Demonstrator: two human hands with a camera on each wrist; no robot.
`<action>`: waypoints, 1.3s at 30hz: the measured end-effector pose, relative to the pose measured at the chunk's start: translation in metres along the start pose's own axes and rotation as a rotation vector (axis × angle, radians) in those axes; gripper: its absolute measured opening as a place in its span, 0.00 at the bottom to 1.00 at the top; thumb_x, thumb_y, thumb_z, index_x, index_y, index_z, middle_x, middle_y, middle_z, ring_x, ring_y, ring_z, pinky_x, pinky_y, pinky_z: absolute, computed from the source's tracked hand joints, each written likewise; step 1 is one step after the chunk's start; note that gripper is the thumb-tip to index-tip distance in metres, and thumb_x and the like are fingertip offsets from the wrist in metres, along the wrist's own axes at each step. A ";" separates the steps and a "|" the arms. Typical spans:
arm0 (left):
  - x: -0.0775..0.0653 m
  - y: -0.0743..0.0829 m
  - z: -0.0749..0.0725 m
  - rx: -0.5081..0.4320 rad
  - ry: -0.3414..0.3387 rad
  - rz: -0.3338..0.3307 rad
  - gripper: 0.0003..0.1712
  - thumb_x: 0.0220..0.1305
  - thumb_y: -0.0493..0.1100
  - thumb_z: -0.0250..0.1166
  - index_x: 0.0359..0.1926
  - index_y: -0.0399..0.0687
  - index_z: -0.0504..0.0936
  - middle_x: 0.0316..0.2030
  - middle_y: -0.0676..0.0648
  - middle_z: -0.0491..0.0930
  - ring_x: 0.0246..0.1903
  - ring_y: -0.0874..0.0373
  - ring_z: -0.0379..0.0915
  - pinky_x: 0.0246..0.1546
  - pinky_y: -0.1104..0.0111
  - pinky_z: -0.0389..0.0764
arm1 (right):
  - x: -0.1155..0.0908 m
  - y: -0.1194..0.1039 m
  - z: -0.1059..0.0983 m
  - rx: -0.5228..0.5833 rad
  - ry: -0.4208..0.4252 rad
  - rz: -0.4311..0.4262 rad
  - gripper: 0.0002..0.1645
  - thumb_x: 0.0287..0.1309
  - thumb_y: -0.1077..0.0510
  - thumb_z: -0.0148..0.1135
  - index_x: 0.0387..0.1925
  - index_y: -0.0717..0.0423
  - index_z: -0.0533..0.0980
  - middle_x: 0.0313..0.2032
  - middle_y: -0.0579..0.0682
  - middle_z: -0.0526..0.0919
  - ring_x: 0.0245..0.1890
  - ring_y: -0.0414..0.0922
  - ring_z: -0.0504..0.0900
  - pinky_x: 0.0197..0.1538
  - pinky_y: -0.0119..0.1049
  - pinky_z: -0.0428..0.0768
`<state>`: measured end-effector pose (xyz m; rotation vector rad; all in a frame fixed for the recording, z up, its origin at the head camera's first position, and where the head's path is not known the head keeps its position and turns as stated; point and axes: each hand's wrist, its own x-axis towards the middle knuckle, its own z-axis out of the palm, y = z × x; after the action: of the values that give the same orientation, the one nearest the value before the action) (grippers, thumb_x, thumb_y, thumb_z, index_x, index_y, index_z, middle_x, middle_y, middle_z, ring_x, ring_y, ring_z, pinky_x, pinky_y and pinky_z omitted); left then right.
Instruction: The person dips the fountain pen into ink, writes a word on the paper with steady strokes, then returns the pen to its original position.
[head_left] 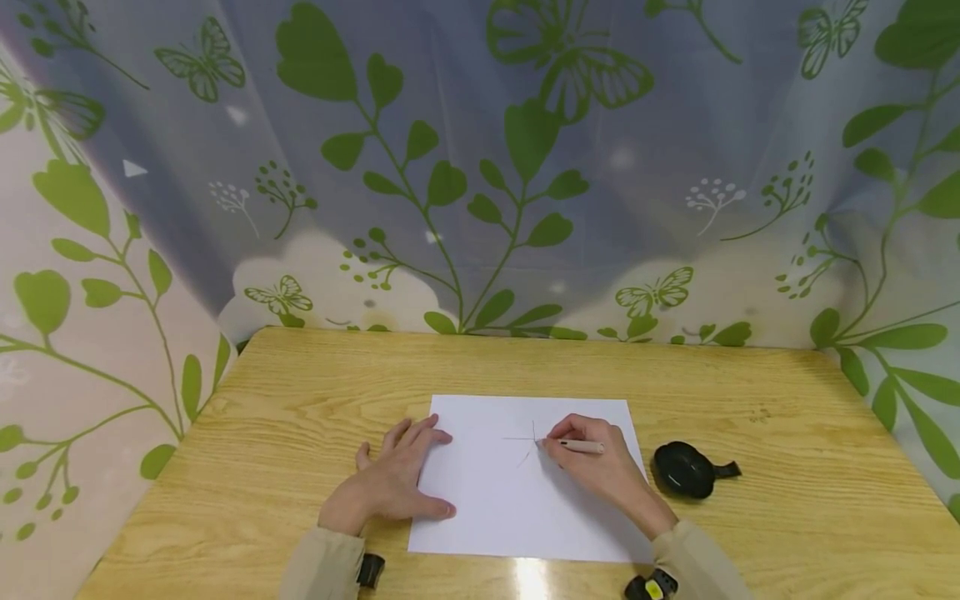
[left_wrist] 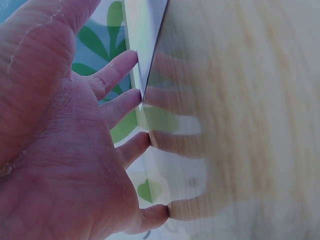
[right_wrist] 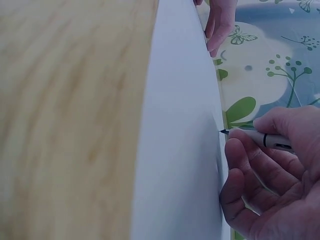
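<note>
A sheet of white paper [head_left: 480,500] lies on the wooden table, bearing a few thin dark lines: one horizontal, one vertical and a short slanted stroke. My right hand [head_left: 596,458] pinches a light-coloured pen [head_left: 583,447] between thumb and fingers, its dark tip at the paper where the lines meet. In the right wrist view the pen's tip [right_wrist: 223,131] shows right at the sheet. My left hand [head_left: 397,479] rests with spread fingers across the paper's left edge; in the left wrist view its fingertips [left_wrist: 142,97] touch the tabletop and the sheet's corner.
To the right of the paper sits a small black dish with a short handle [head_left: 684,471]. The wooden table [head_left: 300,400] runs back to a curtain [head_left: 465,250] printed with green leaves and butterflies. A strip of light reflects near the front.
</note>
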<state>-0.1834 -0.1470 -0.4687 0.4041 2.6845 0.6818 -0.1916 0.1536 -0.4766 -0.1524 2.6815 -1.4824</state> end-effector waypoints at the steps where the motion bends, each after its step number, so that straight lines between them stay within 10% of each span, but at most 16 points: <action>1: 0.000 0.000 0.000 0.002 0.000 -0.001 0.48 0.48 0.61 0.80 0.68 0.64 0.68 0.82 0.54 0.50 0.81 0.39 0.38 0.64 0.19 0.36 | 0.000 0.000 0.000 0.002 -0.002 0.002 0.02 0.60 0.58 0.70 0.33 0.52 0.85 0.26 0.47 0.88 0.23 0.39 0.81 0.27 0.30 0.78; 39: 0.001 -0.001 0.000 -0.003 0.004 0.003 0.48 0.47 0.61 0.79 0.68 0.63 0.68 0.81 0.53 0.50 0.80 0.39 0.39 0.63 0.18 0.38 | -0.011 0.000 -0.009 -0.084 0.006 -0.030 0.02 0.58 0.58 0.71 0.30 0.49 0.84 0.31 0.43 0.89 0.28 0.36 0.80 0.33 0.28 0.77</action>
<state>-0.1843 -0.1476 -0.4693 0.4072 2.6862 0.6885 -0.1815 0.1623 -0.4717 -0.1935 2.7592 -1.3813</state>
